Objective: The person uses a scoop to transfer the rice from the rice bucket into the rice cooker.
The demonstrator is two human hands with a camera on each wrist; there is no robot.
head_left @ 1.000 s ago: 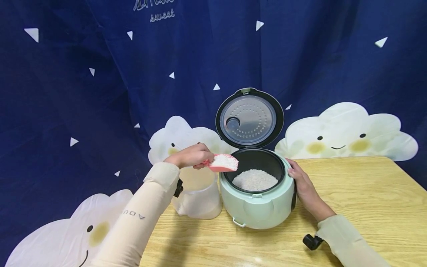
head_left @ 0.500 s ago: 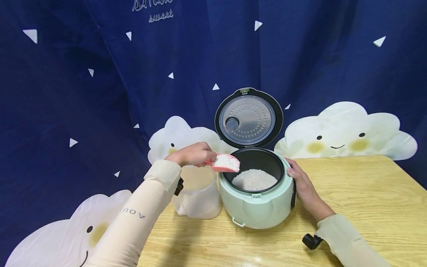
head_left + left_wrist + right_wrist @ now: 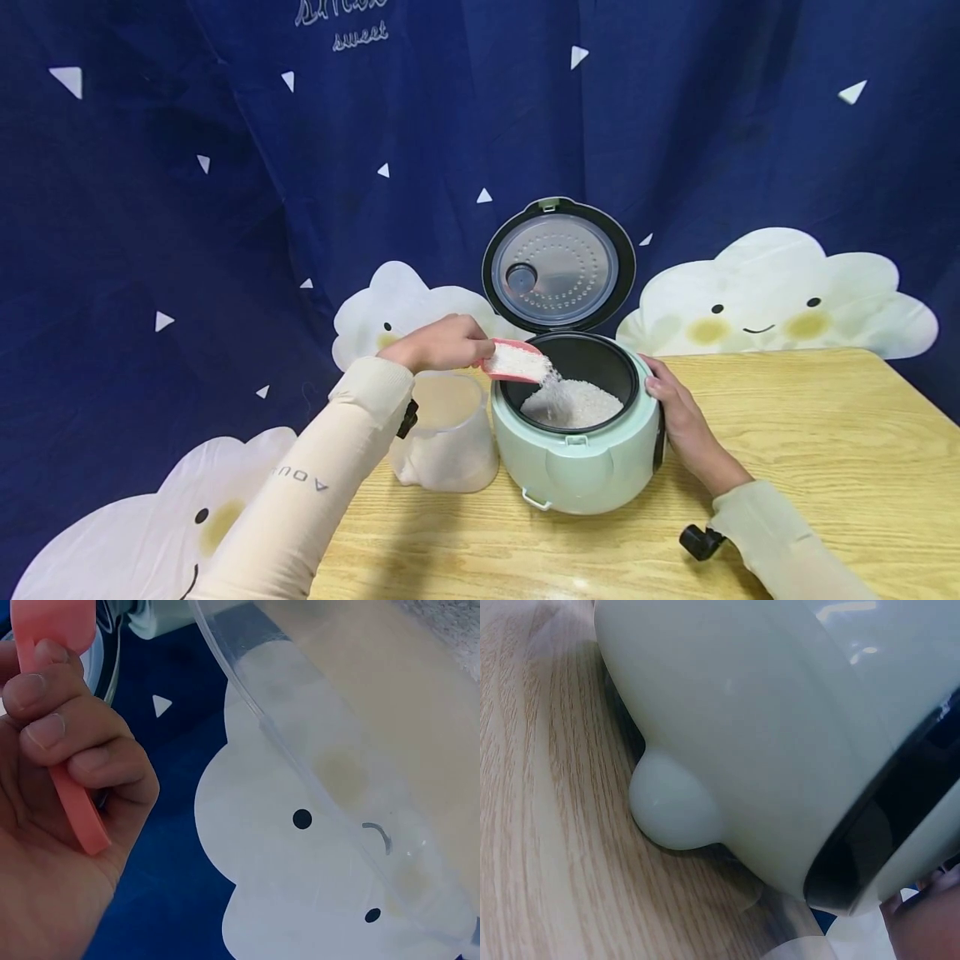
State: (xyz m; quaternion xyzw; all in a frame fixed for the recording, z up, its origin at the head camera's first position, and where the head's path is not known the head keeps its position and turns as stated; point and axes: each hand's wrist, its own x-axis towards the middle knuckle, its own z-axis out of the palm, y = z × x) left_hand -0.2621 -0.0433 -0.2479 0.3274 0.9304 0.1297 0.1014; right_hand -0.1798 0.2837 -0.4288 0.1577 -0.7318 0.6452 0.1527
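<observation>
My left hand (image 3: 446, 342) grips the handle of a pink scoop (image 3: 495, 364), held above the left rim of a mint-green rice cooker (image 3: 577, 479). Rice (image 3: 521, 360) pours from the scoop's tip onto the mound of rice (image 3: 581, 406) in the cooker's black inner pot (image 3: 600, 354). In the left wrist view, curled fingers wrap the pink handle (image 3: 86, 825). My right hand (image 3: 686, 421) holds the cooker's right side near the rim; some of its fingers are hidden. The right wrist view shows the cooker's pale side (image 3: 742, 727) and a bit of that hand (image 3: 930, 922).
A translucent rice container (image 3: 446, 458) stands just left of the cooker, below my left forearm. The cooker's lid (image 3: 558, 267) is raised at the back. Everything stands on a wooden table (image 3: 810, 433), with a dark blue cloud-print curtain (image 3: 450, 108) behind.
The scoop has moved slightly right and tipped down, and rice now falls from it into the pot. My right hand and the cooker have stayed in place.
</observation>
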